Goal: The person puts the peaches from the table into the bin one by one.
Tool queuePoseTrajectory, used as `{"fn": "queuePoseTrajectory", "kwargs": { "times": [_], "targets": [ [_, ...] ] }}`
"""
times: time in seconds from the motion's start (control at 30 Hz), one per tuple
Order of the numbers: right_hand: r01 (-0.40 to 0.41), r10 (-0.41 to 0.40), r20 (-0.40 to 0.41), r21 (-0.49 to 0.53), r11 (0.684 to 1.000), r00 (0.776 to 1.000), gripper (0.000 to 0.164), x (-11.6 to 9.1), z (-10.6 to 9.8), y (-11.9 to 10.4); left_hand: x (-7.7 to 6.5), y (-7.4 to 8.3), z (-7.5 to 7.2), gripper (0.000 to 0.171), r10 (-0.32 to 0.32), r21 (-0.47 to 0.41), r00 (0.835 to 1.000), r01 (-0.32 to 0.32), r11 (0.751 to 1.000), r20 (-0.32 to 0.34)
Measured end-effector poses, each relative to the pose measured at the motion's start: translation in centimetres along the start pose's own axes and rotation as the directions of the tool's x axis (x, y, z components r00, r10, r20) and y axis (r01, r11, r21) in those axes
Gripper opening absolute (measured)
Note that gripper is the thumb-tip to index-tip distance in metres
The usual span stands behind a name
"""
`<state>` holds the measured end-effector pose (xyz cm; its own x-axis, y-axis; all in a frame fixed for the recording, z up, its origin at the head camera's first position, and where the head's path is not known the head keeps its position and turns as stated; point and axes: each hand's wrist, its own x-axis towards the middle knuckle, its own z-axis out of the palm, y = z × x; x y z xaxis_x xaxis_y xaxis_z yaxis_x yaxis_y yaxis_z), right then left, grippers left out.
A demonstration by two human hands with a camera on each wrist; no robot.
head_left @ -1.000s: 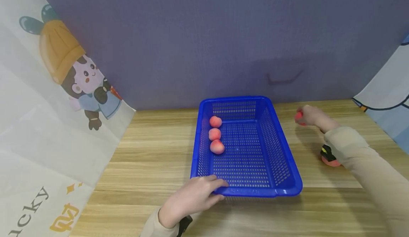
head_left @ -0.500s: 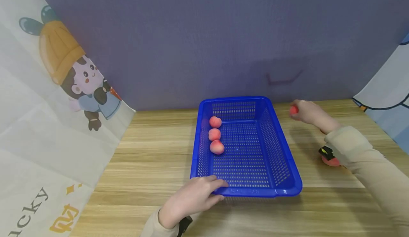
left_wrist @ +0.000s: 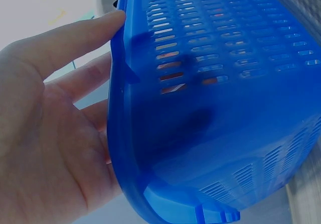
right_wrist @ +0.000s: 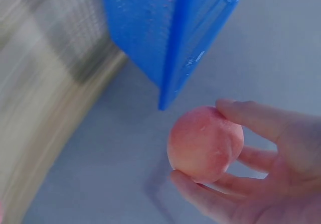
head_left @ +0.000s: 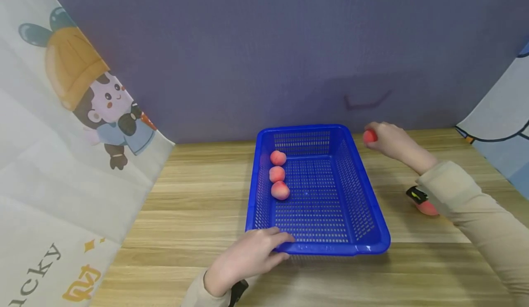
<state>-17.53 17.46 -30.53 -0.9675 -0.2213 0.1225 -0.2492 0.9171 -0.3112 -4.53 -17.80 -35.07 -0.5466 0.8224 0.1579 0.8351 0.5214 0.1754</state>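
Observation:
A blue plastic basket (head_left: pixel 318 248) with slotted walls stands on the wooden table. My left hand (head_left: pixel 252 254) grips its near rim at the left corner; in the left wrist view the thumb lies outside the wall and the fingers pass behind the rim. Three pinkish-red peaches sit in a row along the basket's left side, the nearest peach (head_left: pixel 280 190) being palest. Just right of the basket's far right corner, above the table, my right hand (head_left: pixel 390 140) holds another peach (right_wrist: pixel 203 143) between thumb and fingertips.
One more peach (head_left: pixel 427 208) lies on the table under the right forearm, partly hidden by the black wrist camera (head_left: pixel 416 194). A grey-blue panel (head_left: pixel 248 59) rises behind the table. A printed white sheet (head_left: pixel 53 169) borders the left side.
My right hand has risen and moved left toward the basket's far right corner, carrying the peach. The left hand and the basket have stayed in place.

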Motion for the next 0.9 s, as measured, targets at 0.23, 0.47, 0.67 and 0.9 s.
{"fn": "queuePoseTrajectory", "kwargs": {
  "times": [0.23,0.47,0.67,0.9],
  "targets": [
    [0.02,-0.02,-0.059,-0.009,1.0,0.998,0.04,0.0,-0.7,-2.1,0.0,0.0,0.0,0.025,-0.004,0.003,1.0,0.004,1.0,0.009],
    [0.022,-0.023,-0.036,-0.005,1.0,0.999,0.043,0.1,-1.2,-4.0,0.0,0.0,-0.1,0.025,0.003,-0.004,1.0,-0.003,1.0,0.007],
    [0.027,-0.026,-0.016,0.013,1.0,1.0,0.044,0.5,-1.2,-5.3,0.0,0.1,-0.1,0.026,-0.001,-0.003,1.0,0.001,1.0,0.008],
    [0.061,-0.061,-0.011,0.026,0.998,0.998,0.044,0.7,-1.0,-7.1,0.0,0.2,-0.1,0.025,0.003,-0.001,1.0,-0.003,1.0,-0.001]
  ]
}}
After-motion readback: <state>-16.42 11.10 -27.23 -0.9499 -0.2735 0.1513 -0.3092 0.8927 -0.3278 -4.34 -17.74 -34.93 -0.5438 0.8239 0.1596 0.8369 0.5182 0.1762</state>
